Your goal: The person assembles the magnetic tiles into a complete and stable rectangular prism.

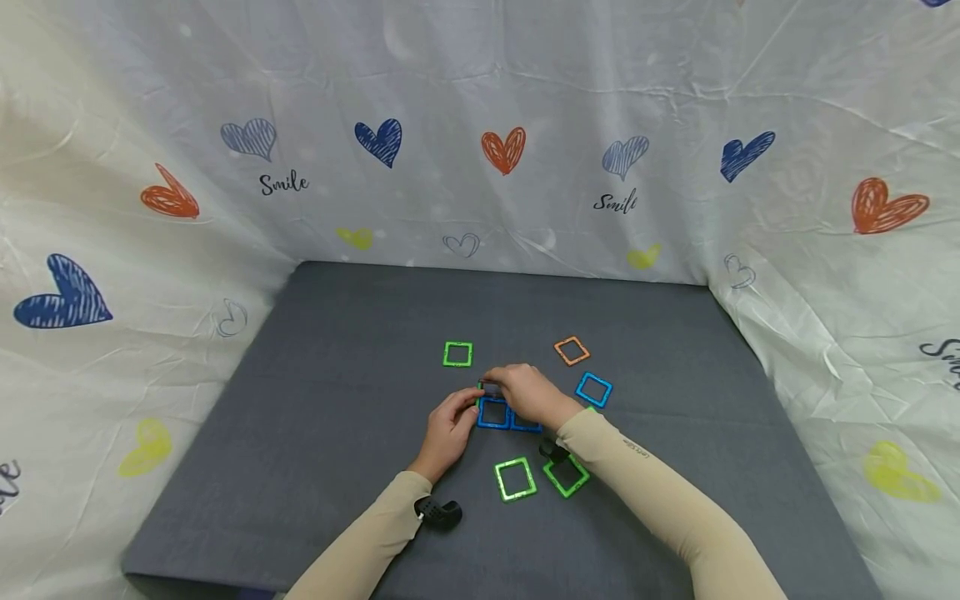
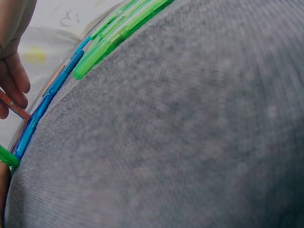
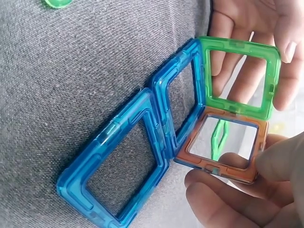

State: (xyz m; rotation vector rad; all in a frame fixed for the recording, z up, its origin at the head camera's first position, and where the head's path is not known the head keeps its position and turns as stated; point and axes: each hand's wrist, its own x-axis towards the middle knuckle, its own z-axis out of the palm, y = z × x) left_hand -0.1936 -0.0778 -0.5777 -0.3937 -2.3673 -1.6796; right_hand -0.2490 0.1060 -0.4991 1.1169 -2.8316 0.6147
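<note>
Two blue magnetic tiles [image 3: 111, 128] lie flat on the grey cloth, edge to edge. On the left one stand a green magnetic tile [image 3: 237, 46] and an orange magnetic tile [image 3: 216, 169], both upright and meeting at a corner. My left hand [image 1: 447, 429] grips the green tile at its outer side, fingers behind it and thumb near its top corner. From the right, my right hand [image 1: 531, 393] pinches the orange tile between thumb and fingers. In the head view this hand partly covers the right blue tile and most of the orange one.
Behind lie a loose green tile [image 1: 457, 365], an orange tile [image 1: 562, 354] and a blue tile [image 1: 589, 401]. Nearer the front are two green tiles, one [image 1: 521, 497] beside the other [image 1: 577, 487]. A bit of green shows by the right sleeve. Heart-printed cloth surrounds the table [image 1: 360, 333].
</note>
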